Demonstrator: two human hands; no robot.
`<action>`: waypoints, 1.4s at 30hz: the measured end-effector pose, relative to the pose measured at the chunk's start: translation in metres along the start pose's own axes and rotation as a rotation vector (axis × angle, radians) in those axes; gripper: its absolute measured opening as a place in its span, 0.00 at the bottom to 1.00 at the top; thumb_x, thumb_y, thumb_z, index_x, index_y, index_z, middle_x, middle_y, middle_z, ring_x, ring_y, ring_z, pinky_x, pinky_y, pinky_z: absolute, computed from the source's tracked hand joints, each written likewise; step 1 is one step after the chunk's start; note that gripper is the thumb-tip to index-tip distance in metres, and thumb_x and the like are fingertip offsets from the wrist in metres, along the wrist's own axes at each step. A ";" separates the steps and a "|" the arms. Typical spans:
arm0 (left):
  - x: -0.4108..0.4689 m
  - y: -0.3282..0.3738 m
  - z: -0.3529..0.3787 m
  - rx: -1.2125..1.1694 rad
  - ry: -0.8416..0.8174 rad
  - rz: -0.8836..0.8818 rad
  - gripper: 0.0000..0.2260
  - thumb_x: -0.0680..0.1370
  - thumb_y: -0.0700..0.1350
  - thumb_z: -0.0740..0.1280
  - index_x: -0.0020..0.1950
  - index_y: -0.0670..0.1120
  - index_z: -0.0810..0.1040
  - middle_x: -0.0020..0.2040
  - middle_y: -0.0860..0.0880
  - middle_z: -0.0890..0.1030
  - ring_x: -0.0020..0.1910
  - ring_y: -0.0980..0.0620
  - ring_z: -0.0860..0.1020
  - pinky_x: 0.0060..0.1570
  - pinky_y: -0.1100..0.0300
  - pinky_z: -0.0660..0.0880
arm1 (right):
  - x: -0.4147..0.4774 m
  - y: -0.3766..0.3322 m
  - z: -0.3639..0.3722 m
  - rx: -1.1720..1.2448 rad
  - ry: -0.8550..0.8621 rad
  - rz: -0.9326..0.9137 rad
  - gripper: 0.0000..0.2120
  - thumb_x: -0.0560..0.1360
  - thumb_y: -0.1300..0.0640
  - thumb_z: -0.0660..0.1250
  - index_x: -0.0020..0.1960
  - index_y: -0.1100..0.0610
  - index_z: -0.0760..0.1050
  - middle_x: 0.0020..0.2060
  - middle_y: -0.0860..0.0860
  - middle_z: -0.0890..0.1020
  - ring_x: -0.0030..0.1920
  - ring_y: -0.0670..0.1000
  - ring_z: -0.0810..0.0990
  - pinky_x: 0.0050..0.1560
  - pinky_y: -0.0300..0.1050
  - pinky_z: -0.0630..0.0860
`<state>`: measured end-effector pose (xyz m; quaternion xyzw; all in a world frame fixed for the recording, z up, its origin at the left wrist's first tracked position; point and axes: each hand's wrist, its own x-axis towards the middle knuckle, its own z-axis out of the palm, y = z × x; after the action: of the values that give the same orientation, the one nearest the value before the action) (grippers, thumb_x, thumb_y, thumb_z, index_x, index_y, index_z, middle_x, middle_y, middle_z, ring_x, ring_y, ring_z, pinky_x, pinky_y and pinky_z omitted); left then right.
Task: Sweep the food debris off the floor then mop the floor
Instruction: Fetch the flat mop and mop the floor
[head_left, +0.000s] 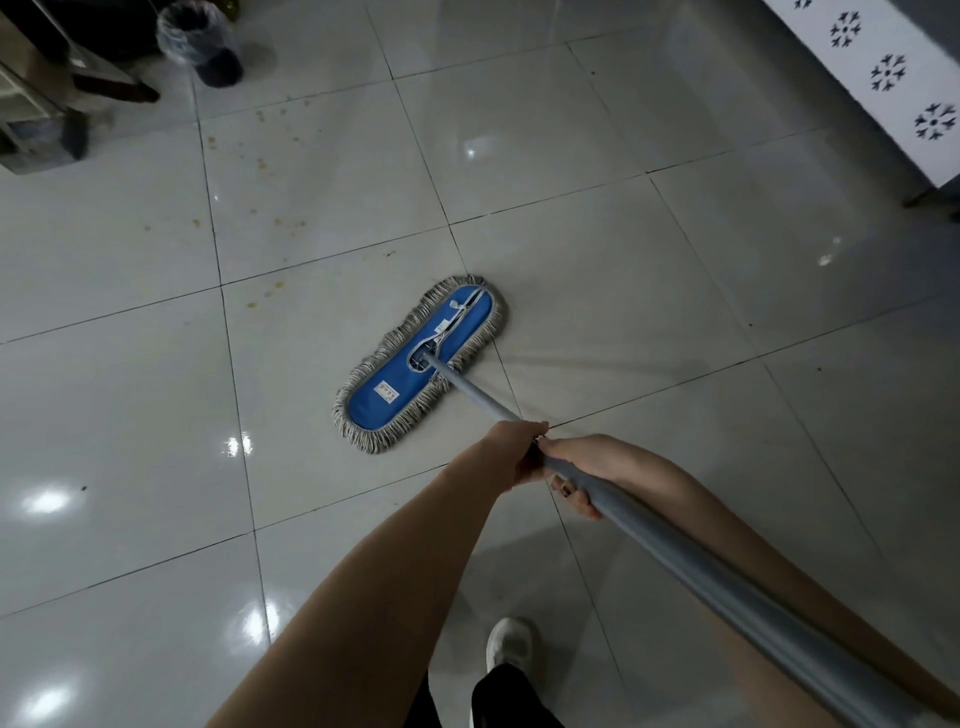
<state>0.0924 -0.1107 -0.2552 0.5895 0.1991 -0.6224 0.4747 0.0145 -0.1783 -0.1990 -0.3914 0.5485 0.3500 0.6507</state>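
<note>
The mop (418, 364), a flat blue pad with a grey fringe, lies flat on the pale, glossy tiled floor (649, 270), slanted across a grout line about the middle of the room. Its grey handle (691, 551) runs back and to the right towards the person. The left hand (519, 451) grips the handle nearer the pad; from here only the back of it shows, closed round the pole. The right hand (584, 465) holds on just behind, touching the left, and its fingers (575, 500) curl up from under the pole. Beyond the pad and to its left, small yellowish-brown food spots (260, 156) dot several tiles. Farther off stands a dark bin (208, 47) with a clear plastic liner, beside dark furniture legs (88, 88). A white panel (883, 83) with black flower-like marks fills the far right corner. One white shoe (510, 644) shows below the arms.
</note>
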 end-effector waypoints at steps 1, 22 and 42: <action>0.000 0.005 0.000 0.005 0.001 -0.004 0.10 0.80 0.40 0.62 0.39 0.40 0.69 0.35 0.44 0.73 0.31 0.50 0.74 0.19 0.66 0.74 | -0.001 -0.005 -0.001 -0.020 -0.008 0.006 0.20 0.77 0.41 0.60 0.42 0.59 0.67 0.15 0.50 0.69 0.12 0.45 0.65 0.16 0.28 0.64; 0.051 0.150 -0.121 -0.183 0.000 0.033 0.09 0.77 0.41 0.66 0.41 0.40 0.70 0.36 0.44 0.74 0.33 0.50 0.75 0.23 0.64 0.76 | 0.049 -0.168 0.093 -0.026 -0.044 -0.007 0.25 0.76 0.40 0.61 0.31 0.58 0.62 0.15 0.48 0.66 0.12 0.43 0.65 0.15 0.28 0.62; 0.002 0.106 -0.189 0.362 0.261 0.054 0.14 0.75 0.50 0.68 0.48 0.39 0.74 0.35 0.45 0.74 0.31 0.52 0.73 0.27 0.62 0.71 | 0.033 -0.102 0.176 0.175 -0.160 -0.092 0.11 0.75 0.60 0.66 0.34 0.61 0.71 0.22 0.51 0.71 0.16 0.44 0.69 0.18 0.32 0.68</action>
<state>0.2830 -0.0086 -0.2668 0.7457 0.1282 -0.5535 0.3481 0.1876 -0.0657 -0.2027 -0.3288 0.5047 0.3008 0.7393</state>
